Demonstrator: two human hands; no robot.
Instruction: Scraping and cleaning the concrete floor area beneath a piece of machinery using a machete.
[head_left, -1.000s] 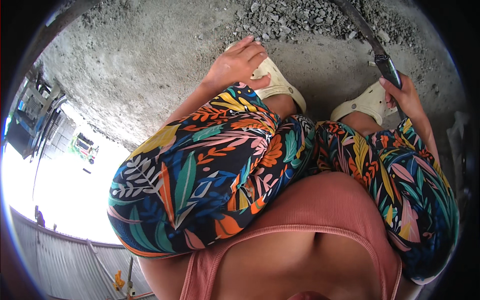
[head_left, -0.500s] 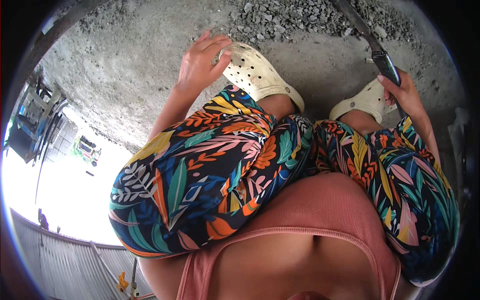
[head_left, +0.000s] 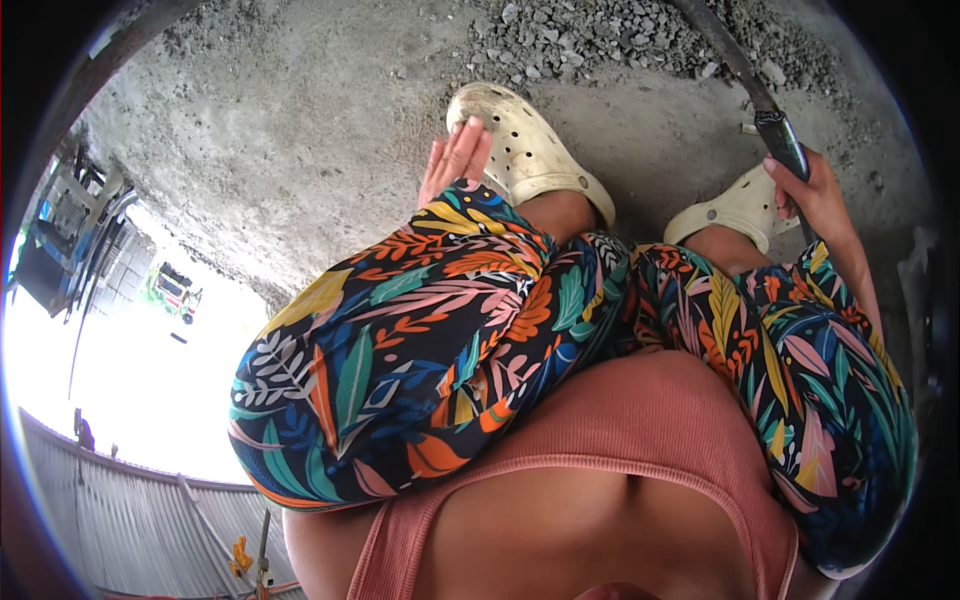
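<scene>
My left hand [head_left: 457,160] is beside the left cream clog [head_left: 510,135], its fingers stretched out and nothing in them. Part of that hand and its forearm are hidden behind my patterned trouser leg. On the right, my right hand [head_left: 815,192] is closed round the black handle of a long, dark, slightly curved metal tool [head_left: 735,62]. The tool slants up and left past the picture's upper edge, so its far end is out of sight. Next to my right hand is the other cream clog [head_left: 735,212].
Rough grey concrete ground [head_left: 300,120] lies around my feet. A heap of grey gravel [head_left: 570,40] is ahead, beside the metal tool. Corrugated metal sheeting [head_left: 140,510] stands at the lower left, and a dark bar [head_left: 125,45] crosses the upper left corner.
My left hand has dropped nearer to my left knee and turned, with its forearm now behind the trouser leg. My right hand still grips the tool, almost in place.
</scene>
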